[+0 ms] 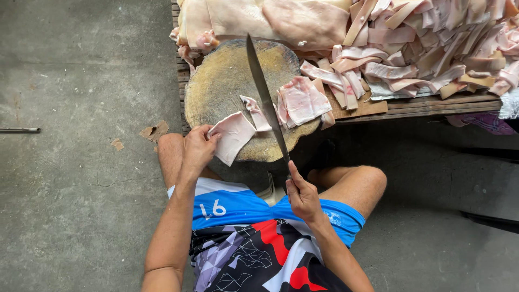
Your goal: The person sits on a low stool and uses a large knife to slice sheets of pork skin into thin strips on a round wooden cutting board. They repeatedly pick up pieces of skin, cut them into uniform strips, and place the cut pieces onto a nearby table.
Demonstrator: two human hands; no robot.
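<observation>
My right hand (301, 196) grips the handle of a long knife (265, 97), whose blade slants up across a round wooden chopping block (221, 81). My left hand (198, 148) holds the near edge of a flat pale pink piece of pork skin (233, 135) at the block's front rim. A small cut strip (254, 111) lies just left of the blade. To the right of the blade sits a stack of cut squares (303, 101).
A low wooden pallet (432, 104) behind the block carries large slabs (281, 19) and a heap of cut strips (432, 43). My knees flank the block. A metal rod (19, 130) and scraps (154, 131) lie on the concrete floor at left.
</observation>
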